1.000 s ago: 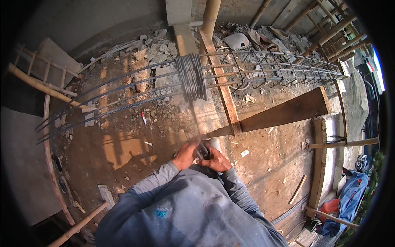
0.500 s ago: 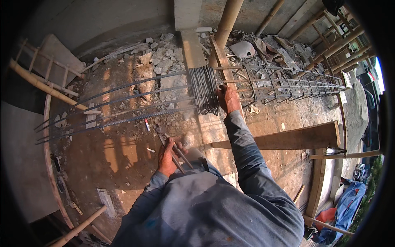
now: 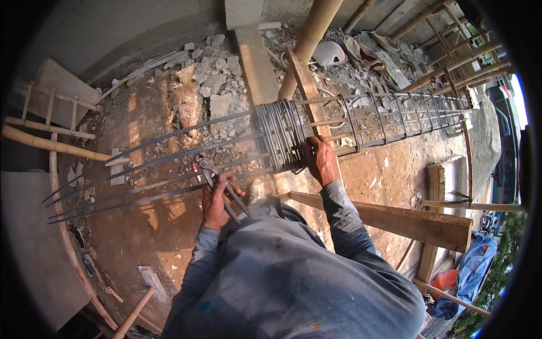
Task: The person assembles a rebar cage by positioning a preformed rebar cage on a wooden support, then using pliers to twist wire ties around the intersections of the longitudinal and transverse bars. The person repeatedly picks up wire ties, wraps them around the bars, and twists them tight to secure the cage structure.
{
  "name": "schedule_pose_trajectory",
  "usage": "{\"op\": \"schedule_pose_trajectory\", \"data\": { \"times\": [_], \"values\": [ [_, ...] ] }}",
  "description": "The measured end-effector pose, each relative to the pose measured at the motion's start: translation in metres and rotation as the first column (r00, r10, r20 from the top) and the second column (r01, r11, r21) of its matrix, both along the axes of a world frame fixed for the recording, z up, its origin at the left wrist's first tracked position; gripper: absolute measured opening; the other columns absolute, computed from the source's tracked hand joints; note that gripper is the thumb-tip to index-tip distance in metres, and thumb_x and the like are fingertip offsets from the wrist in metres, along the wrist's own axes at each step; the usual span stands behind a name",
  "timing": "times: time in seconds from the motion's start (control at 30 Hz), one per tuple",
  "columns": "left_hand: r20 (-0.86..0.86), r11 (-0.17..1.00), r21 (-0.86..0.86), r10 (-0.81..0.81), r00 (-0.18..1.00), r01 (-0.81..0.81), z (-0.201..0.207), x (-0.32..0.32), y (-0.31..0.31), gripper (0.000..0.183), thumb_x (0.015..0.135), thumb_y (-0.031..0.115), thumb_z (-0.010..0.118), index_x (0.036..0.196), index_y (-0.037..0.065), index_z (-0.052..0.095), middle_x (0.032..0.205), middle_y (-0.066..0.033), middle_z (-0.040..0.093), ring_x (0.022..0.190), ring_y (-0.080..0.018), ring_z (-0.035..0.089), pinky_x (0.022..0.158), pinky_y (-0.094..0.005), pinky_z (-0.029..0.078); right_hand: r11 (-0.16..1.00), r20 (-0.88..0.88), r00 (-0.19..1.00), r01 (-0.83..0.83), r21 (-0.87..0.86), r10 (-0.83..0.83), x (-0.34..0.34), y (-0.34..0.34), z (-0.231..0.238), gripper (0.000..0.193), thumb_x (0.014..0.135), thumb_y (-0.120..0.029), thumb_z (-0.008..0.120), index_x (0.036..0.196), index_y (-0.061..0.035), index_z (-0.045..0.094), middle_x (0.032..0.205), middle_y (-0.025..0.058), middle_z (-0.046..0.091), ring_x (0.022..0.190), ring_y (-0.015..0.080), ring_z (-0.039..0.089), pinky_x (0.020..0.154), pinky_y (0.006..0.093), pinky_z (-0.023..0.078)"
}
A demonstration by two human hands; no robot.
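Observation:
A long cage of ribbed steel bars [image 3: 226, 118] lies across in front of me. Near its middle sits a tight bundle of square stirrups [image 3: 276, 133], partly blurred. My right hand [image 3: 323, 163] is closed on the stirrup at the bundle's right end, near its lower corner; the fingertips are partly hidden. My left hand [image 3: 214, 204] holds steel pincers [image 3: 208, 167] by the handles. Their jaws point up and away from me, over the lower bars. To the right, spaced stirrups [image 3: 379, 117] stand along the bars.
A wooden board [image 3: 305, 85] and a thick bamboo pole [image 3: 319, 25] rise behind the bundle. A wide plank [image 3: 412, 223] juts out at right. Broken concrete [image 3: 212, 85] covers the ground beyond the bars, with a white helmet [image 3: 328, 53]. Bamboo poles [image 3: 62, 148] stand at left.
My left hand has risen with the pincers, whose jaws now overlap the lower bars. My right hand has moved slightly right and down, still at the bundle's right end. The view has shifted.

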State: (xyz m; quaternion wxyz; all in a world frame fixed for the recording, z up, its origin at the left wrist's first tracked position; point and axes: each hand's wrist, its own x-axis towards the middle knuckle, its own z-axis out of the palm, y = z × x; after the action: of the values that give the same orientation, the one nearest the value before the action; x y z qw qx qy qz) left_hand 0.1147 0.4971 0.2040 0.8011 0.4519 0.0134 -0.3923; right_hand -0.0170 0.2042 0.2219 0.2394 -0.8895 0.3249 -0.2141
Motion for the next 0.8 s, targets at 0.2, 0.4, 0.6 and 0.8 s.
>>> {"op": "schedule_pose_trajectory", "data": {
  "times": [0.2, 0.4, 0.6, 0.8],
  "values": [
    [0.164, 0.941, 0.266, -0.257, 0.952, 0.209, 0.029, 0.063, -0.001, 0.038, 0.103, 0.035, 0.07, 0.121, 0.001, 0.07, 0.091, -0.0067, 0.065, 0.077, -0.017, 0.066, 0.069, -0.0365, 0.062, 0.842, 0.21, 0.957, 0.059, 0.537, -0.201, -0.007, 0.098, 0.013, 0.018, 0.098, -0.014, 0.068, 0.107, 0.0024, 0.069, 0.095, 0.0154, 0.071, 0.089, 0.025, 0.07, 0.076, 0.0399, 0.054],
    [0.627, 0.918, 0.359, -0.371, 0.685, 0.169, 0.028, 0.195, -0.02, 0.037, 0.095, 0.032, 0.076, 0.115, 0.001, 0.078, 0.091, -0.0072, 0.074, 0.094, -0.0181, 0.069, 0.092, -0.0349, 0.05, -0.191, -0.009, 0.964, -0.044, 0.981, -0.267, 0.009, 0.166, -0.038, 0.063, 0.1, -0.042, 0.074, 0.14, 0.0033, 0.057, 0.124, 0.0103, 0.069, 0.106, 0.0197, 0.065, 0.094, 0.0356, 0.052],
    [0.349, 0.513, 0.692, -0.853, 0.387, 0.508, 0.001, 0.285, -0.049, 0.039, 0.09, 0.035, 0.081, 0.105, 0.0, 0.076, 0.113, -0.0168, 0.076, 0.096, -0.0242, 0.073, 0.088, -0.0388, 0.058, -0.212, 0.303, 0.572, -0.663, 0.718, -0.762, 0.106, 0.2, -0.088, 0.081, 0.098, -0.045, 0.076, 0.161, -0.0126, 0.039, 0.151, 0.0164, 0.055, 0.135, 0.0288, 0.054, 0.111, 0.0442, 0.045],
    [0.155, 0.304, 0.632, -0.951, 0.268, 0.713, -0.014, 0.283, -0.06, 0.037, 0.087, 0.032, 0.084, 0.092, -0.002, 0.073, 0.111, -0.0163, 0.076, 0.095, -0.0252, 0.076, 0.086, -0.0408, 0.06, -0.046, 0.253, 0.322, -0.694, 0.718, -0.912, 0.148, 0.215, -0.083, 0.106, 0.089, -0.069, 0.072, 0.168, -0.0161, 0.025, 0.169, 0.0195, 0.031, 0.157, 0.0347, 0.028, 0.123, 0.0561, 0.03]
  ]
}}
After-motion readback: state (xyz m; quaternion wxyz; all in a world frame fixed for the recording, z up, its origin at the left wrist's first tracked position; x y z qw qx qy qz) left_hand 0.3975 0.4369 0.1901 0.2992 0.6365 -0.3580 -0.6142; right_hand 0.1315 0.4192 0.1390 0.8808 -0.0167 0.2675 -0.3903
